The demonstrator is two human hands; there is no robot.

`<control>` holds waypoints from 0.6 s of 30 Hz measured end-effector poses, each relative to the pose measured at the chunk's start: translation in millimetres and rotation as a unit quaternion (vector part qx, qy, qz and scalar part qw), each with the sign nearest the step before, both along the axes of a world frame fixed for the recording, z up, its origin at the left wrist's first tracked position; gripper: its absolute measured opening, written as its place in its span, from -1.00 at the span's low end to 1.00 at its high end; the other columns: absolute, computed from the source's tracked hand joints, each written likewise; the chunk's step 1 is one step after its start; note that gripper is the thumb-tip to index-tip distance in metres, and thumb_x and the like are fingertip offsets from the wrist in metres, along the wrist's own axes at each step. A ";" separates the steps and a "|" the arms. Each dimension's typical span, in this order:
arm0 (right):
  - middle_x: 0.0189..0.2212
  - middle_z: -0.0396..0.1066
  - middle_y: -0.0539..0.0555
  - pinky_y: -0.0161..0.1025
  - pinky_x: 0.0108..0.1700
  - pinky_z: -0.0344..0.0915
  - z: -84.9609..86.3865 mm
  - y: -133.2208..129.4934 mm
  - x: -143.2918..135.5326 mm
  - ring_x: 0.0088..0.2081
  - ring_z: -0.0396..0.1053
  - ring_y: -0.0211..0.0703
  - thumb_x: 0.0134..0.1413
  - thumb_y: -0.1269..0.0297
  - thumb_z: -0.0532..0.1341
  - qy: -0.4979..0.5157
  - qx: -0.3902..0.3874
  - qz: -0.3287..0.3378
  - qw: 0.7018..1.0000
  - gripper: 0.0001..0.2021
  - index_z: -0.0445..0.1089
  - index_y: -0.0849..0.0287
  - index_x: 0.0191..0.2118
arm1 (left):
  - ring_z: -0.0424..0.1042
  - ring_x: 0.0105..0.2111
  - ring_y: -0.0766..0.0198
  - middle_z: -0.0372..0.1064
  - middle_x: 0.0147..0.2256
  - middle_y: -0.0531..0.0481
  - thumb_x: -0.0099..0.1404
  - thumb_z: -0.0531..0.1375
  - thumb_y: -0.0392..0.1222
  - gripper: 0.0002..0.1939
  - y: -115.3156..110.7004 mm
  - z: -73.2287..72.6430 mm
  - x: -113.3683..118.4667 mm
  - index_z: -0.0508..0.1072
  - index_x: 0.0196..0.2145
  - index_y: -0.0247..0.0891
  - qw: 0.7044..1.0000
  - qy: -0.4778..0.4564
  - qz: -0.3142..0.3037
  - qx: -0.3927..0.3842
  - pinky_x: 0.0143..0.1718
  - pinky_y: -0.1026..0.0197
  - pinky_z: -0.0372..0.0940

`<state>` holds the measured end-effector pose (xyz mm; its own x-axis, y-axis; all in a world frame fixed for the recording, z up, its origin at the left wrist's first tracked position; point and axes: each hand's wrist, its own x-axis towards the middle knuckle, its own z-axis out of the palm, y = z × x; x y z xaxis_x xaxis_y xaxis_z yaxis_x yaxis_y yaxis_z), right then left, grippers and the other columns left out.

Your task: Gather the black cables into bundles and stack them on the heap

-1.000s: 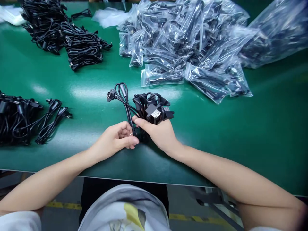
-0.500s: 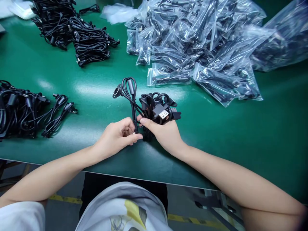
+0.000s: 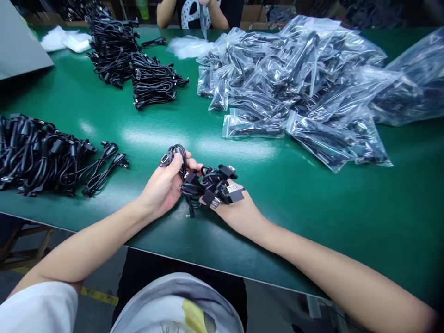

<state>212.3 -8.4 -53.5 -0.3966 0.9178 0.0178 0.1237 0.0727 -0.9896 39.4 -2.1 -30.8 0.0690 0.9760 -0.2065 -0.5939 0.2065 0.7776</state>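
Near the front of the green table, my left hand [image 3: 165, 180] grips a coiled black cable [image 3: 181, 155] by its upper loop, thumb pressed on it. A flat black socket with two ears sticks out left of the thumb, and a small plug end hangs below the hand. Just to the right, my right hand [image 3: 239, 210] is closed around a bundle of black USB cables [image 3: 211, 185]. Several metal USB sockets point out of that bundle. The held cable touches the bundle, and the right fingers are mostly hidden behind it.
A heap of clear zip bags [image 3: 294, 78] with black cables lies at the back right. Piles of coiled cables [image 3: 45, 157] lie at the left, with more cable stacks [image 3: 152, 81] farther back. A white box [image 3: 21, 41] stands at far left. Across the table is another person [image 3: 204, 14].
My left hand has moved from the cable's lower end up to its loop, and the cable has come down beside the bundle. The bundle has tilted. The view has lifted, showing a person opposite.
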 end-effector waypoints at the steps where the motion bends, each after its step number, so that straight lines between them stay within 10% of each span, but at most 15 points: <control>1: -0.21 0.57 0.05 0.02 0.06 0.38 -1.1 -0.5 -1.2 -0.07 0.50 0.05 0.02 0.26 0.36 -0.008 0.016 -0.017 1.000 -0.81 0.51 0.08 -0.19 | 0.53 -0.24 0.28 0.43 -0.42 0.08 0.37 0.23 -0.08 -0.81 0.8 1.2 1.0 0.44 -0.28 -0.26 0.999 -0.023 0.027 -0.008 -0.02 0.15 0.42; 7: -0.31 0.56 0.07 0.02 -0.04 0.40 9.3 8.1 -9.8 -0.20 0.50 0.06 -0.10 0.15 0.40 -0.004 -0.016 -0.166 0.986 -0.76 0.47 0.12 -0.30 | 0.54 -0.13 0.24 0.50 -0.36 0.02 0.38 0.22 -0.20 -0.80 2.0 -1.7 3.5 0.45 -0.41 -0.29 0.996 -0.029 0.087 0.003 0.20 0.02 0.28; 14: -0.04 0.53 0.12 0.04 0.08 0.33 6.5 3.1 -28.9 0.00 0.46 0.09 -0.18 0.23 0.42 -0.053 0.014 -0.075 0.996 -0.48 0.41 0.15 0.00 | 0.29 0.24 -0.05 0.50 0.04 -0.19 0.29 0.25 0.10 -0.53 -18.0 -8.2 18.4 0.49 0.01 -0.28 0.992 -0.058 -0.108 0.021 0.32 -0.11 0.08; 18: -0.22 0.57 0.10 0.02 -0.03 0.36 10.2 5.3 -18.7 -0.15 0.50 0.08 -0.12 0.22 0.33 -0.088 -0.003 -0.049 0.995 -0.70 0.48 0.17 -0.19 | 0.25 0.27 -0.06 0.39 0.16 -0.23 0.31 0.18 0.20 -0.34 -21.0 -4.1 3.1 0.31 0.21 -0.26 0.964 0.155 -0.176 0.123 0.31 -0.14 0.10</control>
<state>193.6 -3.0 -43.3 -0.3014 0.9523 -0.0485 0.3009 0.0467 -0.9525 42.6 -23.1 -34.9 0.3763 0.9258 -0.0358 -0.2517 0.1394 0.9577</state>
